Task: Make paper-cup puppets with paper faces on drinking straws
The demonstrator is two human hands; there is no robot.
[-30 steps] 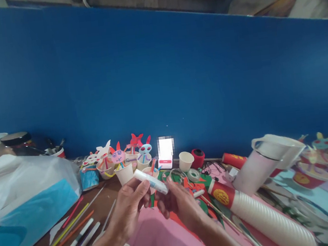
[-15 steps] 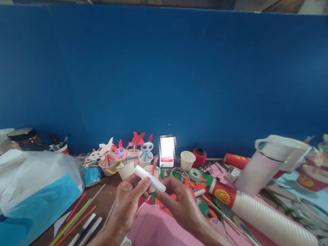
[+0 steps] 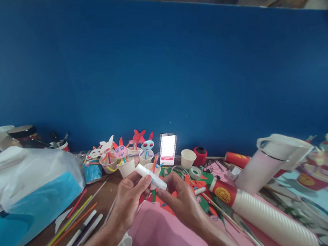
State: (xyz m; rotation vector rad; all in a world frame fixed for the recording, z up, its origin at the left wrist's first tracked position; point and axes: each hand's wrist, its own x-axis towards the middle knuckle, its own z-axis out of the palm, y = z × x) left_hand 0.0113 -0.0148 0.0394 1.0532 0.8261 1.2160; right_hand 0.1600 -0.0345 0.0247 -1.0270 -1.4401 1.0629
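Observation:
A white glue stick (image 3: 151, 176) slants between my hands above the front of the table, its upper end toward the left. My left hand (image 3: 133, 191) pinches its middle between thumb and fingers. At its lower right end, my right hand (image 3: 178, 196) has thumb and fingers closed around the tip. Right behind the stick stands a paper cup (image 3: 154, 167) with coloured strips in it. Pink paper (image 3: 161, 234) lies below my hands, and red and green paper cut-outs (image 3: 203, 203) lie partly hidden behind my right hand.
Paper cups with animal-face figures (image 3: 121, 153) stand at the back left. Pipe cleaners (image 3: 66, 227) and a plastic bag (image 3: 37, 181) lie left. A stack of paper cups (image 3: 269, 213), a tape roll (image 3: 195, 172) and a white jug (image 3: 263, 167) are on the right. A blue partition (image 3: 157, 60) rises behind.
The view has shifted slightly. Both hands keep their hold on the glue stick, with hardly any movement.

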